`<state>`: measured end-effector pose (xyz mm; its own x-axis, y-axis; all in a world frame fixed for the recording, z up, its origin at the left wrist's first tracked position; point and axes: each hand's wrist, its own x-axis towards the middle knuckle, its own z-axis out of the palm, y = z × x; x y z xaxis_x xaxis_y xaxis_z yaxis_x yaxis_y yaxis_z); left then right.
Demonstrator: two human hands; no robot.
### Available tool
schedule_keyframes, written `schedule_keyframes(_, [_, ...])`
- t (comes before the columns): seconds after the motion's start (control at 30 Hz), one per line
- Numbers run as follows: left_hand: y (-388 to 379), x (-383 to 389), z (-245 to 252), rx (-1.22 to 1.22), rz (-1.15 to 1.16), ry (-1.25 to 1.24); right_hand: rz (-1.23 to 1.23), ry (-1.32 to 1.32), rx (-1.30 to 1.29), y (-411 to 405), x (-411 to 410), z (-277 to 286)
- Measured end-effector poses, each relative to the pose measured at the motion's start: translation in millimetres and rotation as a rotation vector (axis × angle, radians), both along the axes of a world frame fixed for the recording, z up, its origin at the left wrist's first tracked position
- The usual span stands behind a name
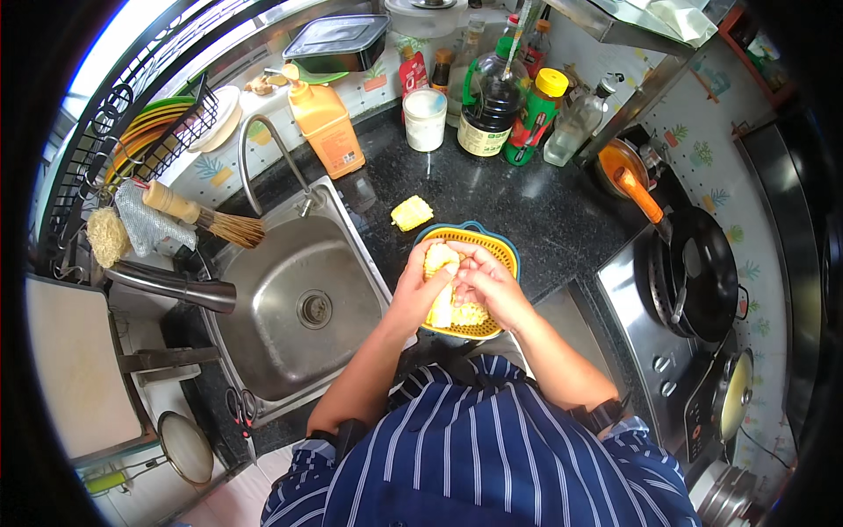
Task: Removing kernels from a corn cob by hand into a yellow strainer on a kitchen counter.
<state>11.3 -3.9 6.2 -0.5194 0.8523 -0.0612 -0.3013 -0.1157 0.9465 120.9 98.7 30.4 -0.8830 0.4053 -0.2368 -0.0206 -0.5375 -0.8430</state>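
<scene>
Over a yellow strainer basket point(504, 258) set inside a blue bowl point(469, 226), both my hands meet around a piece of yellow corn point(435, 259). My left hand point(419, 284) grips its left side, thumb laid across it. From the other side, my right hand point(490, 282) presses its curled fingers and thumb against the same piece. More yellow corn point(469, 315) lies in the basket below, partly hidden by my hands. A short cut section of corn cob point(412, 213) rests on the black countertop beyond the basket.
A steel sink point(283, 342) with a curved tap point(253, 132) is at my left. Bottles and an orange pump container point(326, 128) line the back wall. At right, a black wok point(708, 277) sits on the gas stove point(642, 316). Scissors point(244, 421) lie near the sink's front corner.
</scene>
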Motion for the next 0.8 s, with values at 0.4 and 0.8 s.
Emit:
schedule_keyframes(0.4, [-0.3, -0.1, -3.7, -0.063, 0.061, 0.260, -0.069, -0.153, 0.118, -10.5, -13.8, -10.7])
schedule_keyframes(0.8, [5.9, 6.4, -1.5, -0.069, 0.206, 0.510, -0.089, -0.115, 0.337, -16.5, -11.3, -18.1])
